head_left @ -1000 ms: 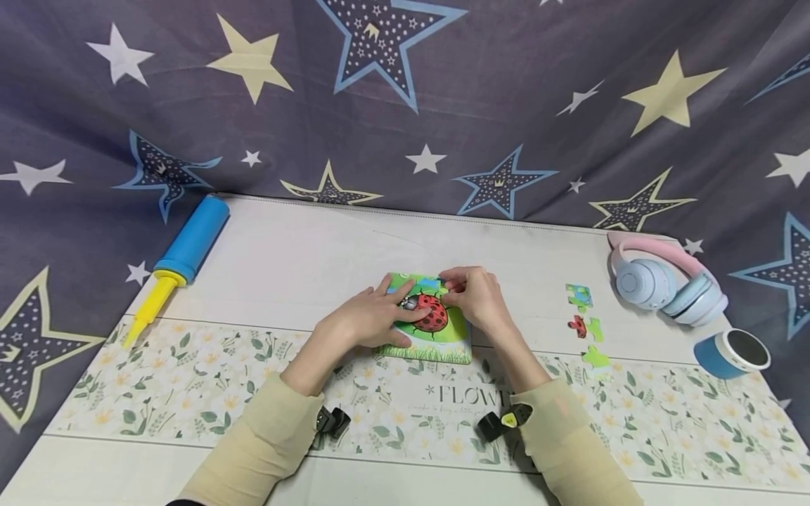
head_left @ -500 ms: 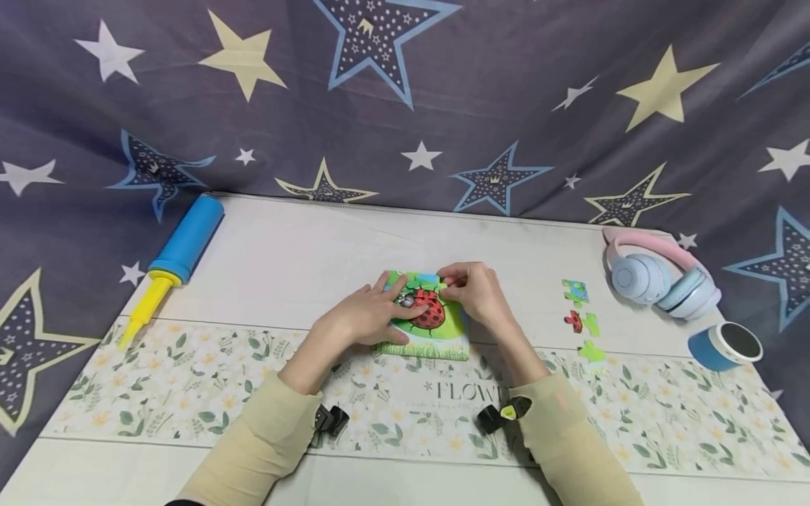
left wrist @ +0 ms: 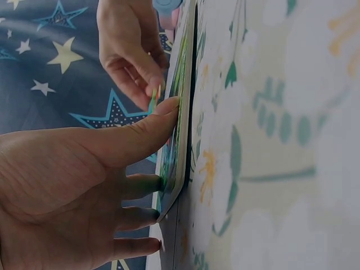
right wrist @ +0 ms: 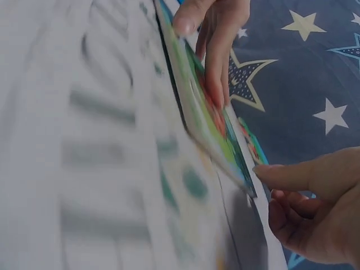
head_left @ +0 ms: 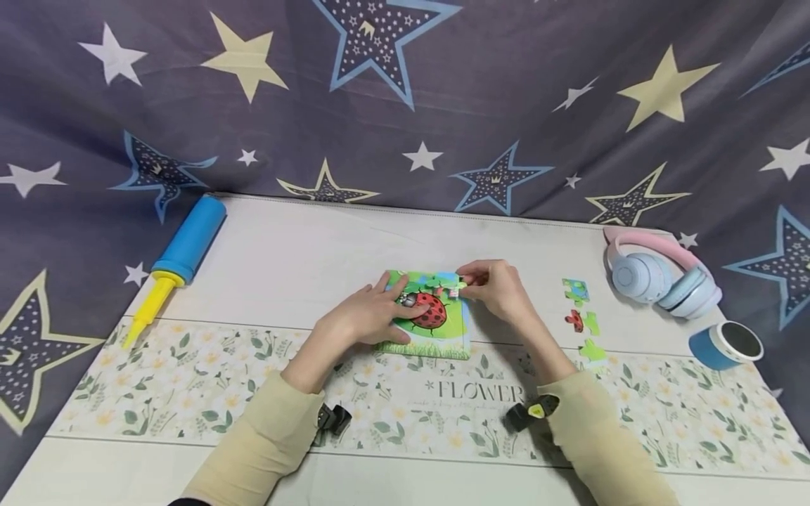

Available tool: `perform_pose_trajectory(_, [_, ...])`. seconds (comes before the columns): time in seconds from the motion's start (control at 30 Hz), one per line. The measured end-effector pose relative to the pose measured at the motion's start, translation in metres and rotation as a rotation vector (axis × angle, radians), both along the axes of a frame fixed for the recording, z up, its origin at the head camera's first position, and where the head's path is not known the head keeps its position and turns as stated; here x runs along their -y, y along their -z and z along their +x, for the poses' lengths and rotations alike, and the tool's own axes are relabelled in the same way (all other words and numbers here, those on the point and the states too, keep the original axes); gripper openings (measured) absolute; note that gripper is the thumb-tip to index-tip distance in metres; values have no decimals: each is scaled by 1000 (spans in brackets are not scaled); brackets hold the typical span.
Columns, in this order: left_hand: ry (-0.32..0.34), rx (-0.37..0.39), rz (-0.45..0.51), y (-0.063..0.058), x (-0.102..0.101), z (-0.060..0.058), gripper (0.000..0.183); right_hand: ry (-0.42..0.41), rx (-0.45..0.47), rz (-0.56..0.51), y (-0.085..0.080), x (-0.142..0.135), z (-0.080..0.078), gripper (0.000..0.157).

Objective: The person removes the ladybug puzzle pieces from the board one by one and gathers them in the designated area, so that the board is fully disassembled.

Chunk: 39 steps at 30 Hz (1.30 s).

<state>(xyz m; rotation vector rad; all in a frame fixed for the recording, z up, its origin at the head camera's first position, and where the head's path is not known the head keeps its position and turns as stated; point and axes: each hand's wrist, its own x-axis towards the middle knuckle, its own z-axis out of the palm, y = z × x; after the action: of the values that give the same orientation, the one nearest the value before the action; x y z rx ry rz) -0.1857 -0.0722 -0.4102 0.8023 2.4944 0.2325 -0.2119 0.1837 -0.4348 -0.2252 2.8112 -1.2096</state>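
Observation:
A ladybug jigsaw puzzle (head_left: 452, 347) in a flat square board lies in the middle of the table. My left hand (head_left: 363, 315) rests on its left side, fingers spread and straight, the thumb (left wrist: 140, 135) lying along the near edge in the left wrist view. At the top right corner, my right hand (head_left: 500, 287) pinches a puzzle piece (right wrist: 251, 142) between thumb and fingers. That piece is tilted up over the board, its printed side partly showing in the right wrist view. Below it, part of the puzzle picture is covered from the head view.
Several loose puzzle pieces (head_left: 591, 350) lie to the right. Beyond them are pink and blue headphones (head_left: 642, 280) and a blue cup (head_left: 715, 350). A blue and yellow hand pump (head_left: 190, 242) lies at the far left. A star-patterned cloth (head_left: 392, 126) hangs behind the table.
My right hand has moved a little to the right along the puzzle's top edge, and the piece it pinches now stands tilted up. The left hand stays on the puzzle.

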Motion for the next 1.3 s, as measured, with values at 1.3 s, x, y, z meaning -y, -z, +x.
perform_pose_trajectory(1.3, [-1, -7, 12, 0, -1, 3, 64, 22, -32, 250, -3, -153, 1, 31])
